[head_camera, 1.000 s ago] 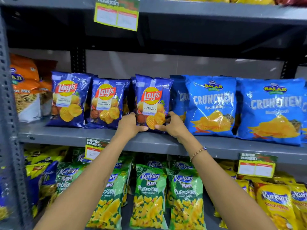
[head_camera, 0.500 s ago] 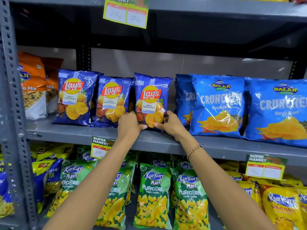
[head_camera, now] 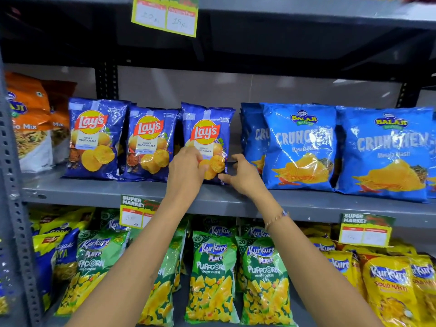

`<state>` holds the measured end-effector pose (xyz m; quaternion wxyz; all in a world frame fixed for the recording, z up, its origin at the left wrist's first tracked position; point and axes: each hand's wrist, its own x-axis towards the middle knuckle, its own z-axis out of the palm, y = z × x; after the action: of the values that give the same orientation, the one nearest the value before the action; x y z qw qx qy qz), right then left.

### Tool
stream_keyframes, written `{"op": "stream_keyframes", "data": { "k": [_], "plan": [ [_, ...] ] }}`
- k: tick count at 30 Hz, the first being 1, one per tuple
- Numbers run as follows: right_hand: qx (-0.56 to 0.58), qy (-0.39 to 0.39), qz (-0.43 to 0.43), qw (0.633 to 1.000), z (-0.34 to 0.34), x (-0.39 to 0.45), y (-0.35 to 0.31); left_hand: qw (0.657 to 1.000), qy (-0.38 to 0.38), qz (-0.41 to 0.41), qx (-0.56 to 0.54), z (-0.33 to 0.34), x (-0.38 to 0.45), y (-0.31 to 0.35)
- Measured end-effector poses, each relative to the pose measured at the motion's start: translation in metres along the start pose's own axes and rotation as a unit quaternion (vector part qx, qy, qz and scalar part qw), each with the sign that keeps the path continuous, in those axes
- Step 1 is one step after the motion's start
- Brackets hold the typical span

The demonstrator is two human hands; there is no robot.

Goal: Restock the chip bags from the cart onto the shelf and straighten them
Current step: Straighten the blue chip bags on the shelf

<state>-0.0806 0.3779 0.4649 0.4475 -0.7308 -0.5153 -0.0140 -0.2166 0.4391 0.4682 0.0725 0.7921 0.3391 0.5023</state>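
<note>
Left hand (head_camera: 186, 171) fingers curled on third Lay's bag (head_camera: 207, 138) front; right hand (head_camera: 243, 175) open, thumb at bag's corner. Push gently, stand bag straight on shelf (head_camera: 94, 192), don't crush.

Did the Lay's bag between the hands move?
Yes, slightly left. The Lay's bag touched the Crunchex bags before; now a strip of grey wall shows between them.

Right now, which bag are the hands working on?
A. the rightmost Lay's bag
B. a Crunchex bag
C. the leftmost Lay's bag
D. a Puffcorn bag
A: the left hand lies on the lower front of the rightmost Lay's bag, and the right hand is at its lower right corner.
</note>
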Motion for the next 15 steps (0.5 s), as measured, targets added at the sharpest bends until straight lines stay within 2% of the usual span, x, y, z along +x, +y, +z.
{"op": "stream_keyframes", "data": {
  "k": [2,4,7,9,12,15],
  "plan": [
    [-0.044,0.069,-0.056,0.995,-0.017,-0.013,0.004,0.996,-0.018,0.026,-0.085,0.004,0.002,0.018],
    [-0.02,0.136,-0.07,0.988,-0.045,-0.024,0.018,0.98,-0.073,0.021,-0.186,0.012,0.004,0.039],
    [0.01,0.242,-0.028,0.97,-0.099,-0.033,0.053,0.941,-0.171,-0.017,-0.293,0.035,0.01,0.07],
    [-0.02,0.281,0.015,0.959,-0.134,-0.038,0.077,0.923,-0.222,-0.058,-0.308,0.06,0.018,0.083],
    [-0.063,0.229,0.092,0.967,-0.167,-0.038,0.11,0.908,-0.295,-0.115,-0.275,0.091,0.024,0.093],
    [-0.05,0.124,0.135,0.982,-0.176,-0.033,0.128,0.912,-0.331,-0.103,-0.221,0.111,0.023,0.095]
  ]
}}
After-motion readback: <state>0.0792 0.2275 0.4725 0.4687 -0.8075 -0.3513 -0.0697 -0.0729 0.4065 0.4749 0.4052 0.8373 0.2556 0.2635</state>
